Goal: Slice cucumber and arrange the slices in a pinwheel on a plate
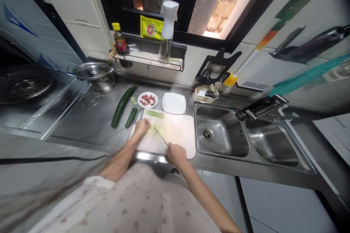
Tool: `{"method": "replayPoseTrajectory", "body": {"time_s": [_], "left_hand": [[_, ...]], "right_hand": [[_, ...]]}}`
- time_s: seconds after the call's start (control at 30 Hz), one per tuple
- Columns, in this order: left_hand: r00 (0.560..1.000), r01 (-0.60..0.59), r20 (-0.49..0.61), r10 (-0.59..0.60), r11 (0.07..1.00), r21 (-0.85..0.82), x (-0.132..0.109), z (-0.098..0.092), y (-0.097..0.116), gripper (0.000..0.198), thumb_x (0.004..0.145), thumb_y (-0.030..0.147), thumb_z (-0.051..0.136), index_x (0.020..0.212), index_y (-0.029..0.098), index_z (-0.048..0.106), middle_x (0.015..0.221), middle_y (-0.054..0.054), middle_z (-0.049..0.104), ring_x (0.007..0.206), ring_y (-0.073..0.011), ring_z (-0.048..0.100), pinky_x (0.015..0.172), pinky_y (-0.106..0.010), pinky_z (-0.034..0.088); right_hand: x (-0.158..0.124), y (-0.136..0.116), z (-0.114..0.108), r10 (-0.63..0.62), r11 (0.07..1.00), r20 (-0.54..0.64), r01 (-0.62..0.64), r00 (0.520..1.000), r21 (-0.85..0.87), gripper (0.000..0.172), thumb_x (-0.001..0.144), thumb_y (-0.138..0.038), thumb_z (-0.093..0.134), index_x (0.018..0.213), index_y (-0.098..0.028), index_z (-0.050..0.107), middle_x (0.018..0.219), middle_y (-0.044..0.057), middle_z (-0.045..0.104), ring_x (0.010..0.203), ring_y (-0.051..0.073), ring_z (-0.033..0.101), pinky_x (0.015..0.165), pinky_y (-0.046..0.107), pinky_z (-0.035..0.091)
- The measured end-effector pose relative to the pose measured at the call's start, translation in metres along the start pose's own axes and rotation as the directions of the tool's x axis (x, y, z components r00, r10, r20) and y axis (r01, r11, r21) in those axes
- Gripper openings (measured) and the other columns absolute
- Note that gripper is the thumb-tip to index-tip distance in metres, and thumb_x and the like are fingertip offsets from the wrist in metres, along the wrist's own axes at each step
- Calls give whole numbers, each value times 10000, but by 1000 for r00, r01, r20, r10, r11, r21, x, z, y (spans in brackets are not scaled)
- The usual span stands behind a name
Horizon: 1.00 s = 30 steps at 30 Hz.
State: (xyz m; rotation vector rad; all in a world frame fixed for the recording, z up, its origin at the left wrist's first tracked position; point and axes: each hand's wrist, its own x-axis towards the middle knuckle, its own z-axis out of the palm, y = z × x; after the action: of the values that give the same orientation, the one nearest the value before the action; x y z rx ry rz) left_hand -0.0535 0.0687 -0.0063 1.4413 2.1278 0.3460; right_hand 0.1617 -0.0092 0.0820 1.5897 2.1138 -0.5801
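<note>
A white cutting board (177, 134) lies on the steel counter in front of me. My left hand (142, 127) is curled at the board's left side, pressing down a small pale green cucumber piece (152, 127). My right hand (177, 154) is closed round the handle of a knife (161, 137), whose blade points up-left and meets that piece. A row of cucumber slices (154, 114) lies along the board's far edge. A whole cucumber (123, 105) and a shorter cut cucumber (131, 117) rest on the counter to the left.
Behind the board stand a small plate of red bits (148, 99) and a white square dish (174, 102). A double sink (246, 138) with a black tap (261, 106) is on the right. A lidded steel pot (95, 74) and the stove are on the left; bottles stand on the shelf behind.
</note>
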Motion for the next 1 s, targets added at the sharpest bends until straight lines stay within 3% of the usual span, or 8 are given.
{"method": "replayPoseTrajectory", "body": {"time_s": [0.7, 1.0], "left_hand": [[999, 39, 19, -39, 999, -1, 12, 2, -2, 137, 711, 266, 669, 827, 194, 673, 866, -50, 713, 857, -187, 633, 711, -233, 427], [1000, 18, 19, -18, 1000, -5, 10, 0, -2, 134, 715, 278, 674, 817, 191, 674, 869, -56, 699, 861, -194, 634, 727, -246, 444]], "right_hand": [[11, -9, -13, -58, 998, 48, 59, 997, -23, 304, 829, -96, 522, 1123, -133, 589, 1052, 159, 674, 1010, 243, 645, 778, 307, 477], [18, -8, -19, -56, 998, 59, 57, 997, -19, 287, 874, -104, 442, 1093, -130, 626, 1058, 171, 675, 1003, 246, 651, 772, 308, 488]]}}
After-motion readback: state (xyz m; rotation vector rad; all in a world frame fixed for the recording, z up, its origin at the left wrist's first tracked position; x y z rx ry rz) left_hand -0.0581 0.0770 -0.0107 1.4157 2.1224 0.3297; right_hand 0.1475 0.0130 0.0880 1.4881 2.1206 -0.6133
